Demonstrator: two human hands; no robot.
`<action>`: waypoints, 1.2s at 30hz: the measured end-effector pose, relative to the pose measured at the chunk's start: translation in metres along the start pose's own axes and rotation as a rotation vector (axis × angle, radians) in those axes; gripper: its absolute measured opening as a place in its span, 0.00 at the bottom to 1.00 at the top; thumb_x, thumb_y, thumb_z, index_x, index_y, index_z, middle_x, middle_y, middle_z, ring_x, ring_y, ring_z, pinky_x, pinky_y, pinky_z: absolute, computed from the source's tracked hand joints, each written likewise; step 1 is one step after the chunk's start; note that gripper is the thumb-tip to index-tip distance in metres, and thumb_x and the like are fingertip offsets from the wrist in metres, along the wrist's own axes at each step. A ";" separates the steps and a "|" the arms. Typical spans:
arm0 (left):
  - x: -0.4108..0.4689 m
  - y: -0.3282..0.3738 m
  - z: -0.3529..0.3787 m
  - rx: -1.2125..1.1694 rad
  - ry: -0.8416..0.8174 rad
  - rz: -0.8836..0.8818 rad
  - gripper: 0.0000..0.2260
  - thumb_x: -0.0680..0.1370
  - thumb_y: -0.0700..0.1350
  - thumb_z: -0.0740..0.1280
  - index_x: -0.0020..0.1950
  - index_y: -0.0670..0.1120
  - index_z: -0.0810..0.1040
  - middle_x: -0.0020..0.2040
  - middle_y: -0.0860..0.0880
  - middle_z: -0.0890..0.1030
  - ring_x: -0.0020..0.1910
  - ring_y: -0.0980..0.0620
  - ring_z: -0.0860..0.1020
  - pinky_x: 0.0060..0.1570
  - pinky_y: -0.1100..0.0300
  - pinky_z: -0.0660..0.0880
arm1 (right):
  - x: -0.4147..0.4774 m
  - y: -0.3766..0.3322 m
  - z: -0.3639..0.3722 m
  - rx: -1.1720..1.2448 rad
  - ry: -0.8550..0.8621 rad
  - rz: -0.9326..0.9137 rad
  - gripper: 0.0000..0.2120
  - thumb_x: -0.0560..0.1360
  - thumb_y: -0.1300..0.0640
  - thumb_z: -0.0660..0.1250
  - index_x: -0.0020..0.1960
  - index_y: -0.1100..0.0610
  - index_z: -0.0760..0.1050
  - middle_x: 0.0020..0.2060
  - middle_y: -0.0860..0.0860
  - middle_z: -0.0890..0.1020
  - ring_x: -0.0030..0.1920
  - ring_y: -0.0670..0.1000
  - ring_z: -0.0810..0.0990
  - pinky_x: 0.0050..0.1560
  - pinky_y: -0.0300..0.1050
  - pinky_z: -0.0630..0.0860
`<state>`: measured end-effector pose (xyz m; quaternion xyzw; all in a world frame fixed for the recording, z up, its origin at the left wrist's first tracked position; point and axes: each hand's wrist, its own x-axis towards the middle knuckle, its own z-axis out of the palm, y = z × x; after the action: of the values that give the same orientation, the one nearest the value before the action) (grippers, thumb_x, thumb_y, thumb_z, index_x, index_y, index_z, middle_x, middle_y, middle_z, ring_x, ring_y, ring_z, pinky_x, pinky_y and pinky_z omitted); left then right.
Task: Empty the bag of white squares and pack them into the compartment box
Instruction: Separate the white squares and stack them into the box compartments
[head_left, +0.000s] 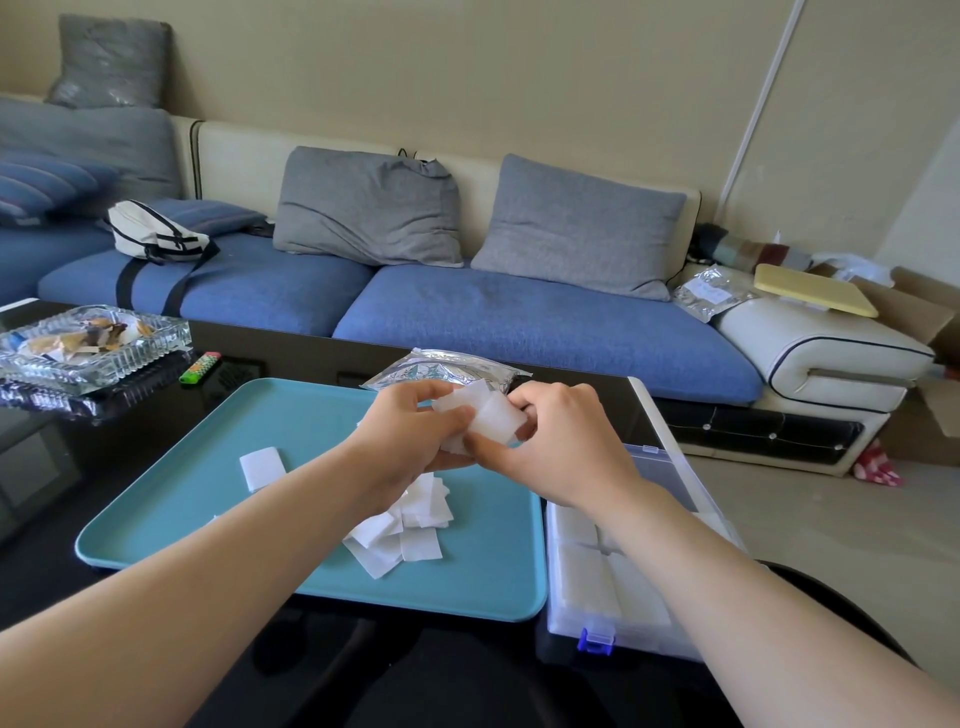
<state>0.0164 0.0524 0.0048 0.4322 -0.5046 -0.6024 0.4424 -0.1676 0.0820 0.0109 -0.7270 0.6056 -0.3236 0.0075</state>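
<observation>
Above the teal tray (208, 499), my left hand (410, 431) and my right hand (561, 441) together hold a stack of white squares (488, 413), fingers curled round it from both sides. A loose pile of white squares (405, 530) lies on the tray under my hands, and one single square (262, 467) lies apart to the left. The silver foil bag (447, 369) lies flat just behind the tray. The clear compartment box (613, 587) with a blue latch stands to the right of the tray, partly hidden by my right forearm; white squares fill its visible compartments.
A glass ashtray (88, 343) and a green lighter (200, 368) sit at the table's back left. The dark table's right edge runs just beyond the box. A blue sofa (519, 322) with cushions stands behind the table.
</observation>
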 end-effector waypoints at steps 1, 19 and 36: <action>0.001 0.000 0.000 0.001 0.003 -0.002 0.08 0.81 0.36 0.70 0.61 0.39 0.81 0.57 0.34 0.84 0.47 0.41 0.87 0.47 0.49 0.85 | 0.000 0.000 0.000 0.022 0.011 0.007 0.27 0.63 0.27 0.72 0.41 0.52 0.79 0.32 0.46 0.80 0.40 0.50 0.78 0.40 0.49 0.78; -0.007 0.006 -0.001 0.029 0.021 0.043 0.09 0.79 0.38 0.75 0.58 0.39 0.82 0.53 0.36 0.86 0.48 0.39 0.87 0.47 0.48 0.86 | 0.002 -0.006 0.000 0.294 -0.050 0.086 0.16 0.73 0.47 0.81 0.59 0.48 0.85 0.34 0.48 0.83 0.33 0.50 0.84 0.39 0.54 0.84; -0.004 0.002 0.004 0.012 -0.001 0.047 0.09 0.82 0.36 0.69 0.62 0.39 0.81 0.56 0.36 0.84 0.54 0.39 0.86 0.50 0.48 0.85 | 0.000 -0.013 0.006 0.382 0.085 0.365 0.11 0.83 0.55 0.69 0.45 0.57 0.86 0.35 0.52 0.87 0.32 0.48 0.86 0.42 0.54 0.85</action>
<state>0.0140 0.0566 0.0077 0.4226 -0.5186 -0.5888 0.4536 -0.1534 0.0833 0.0116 -0.5770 0.6544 -0.4554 0.1774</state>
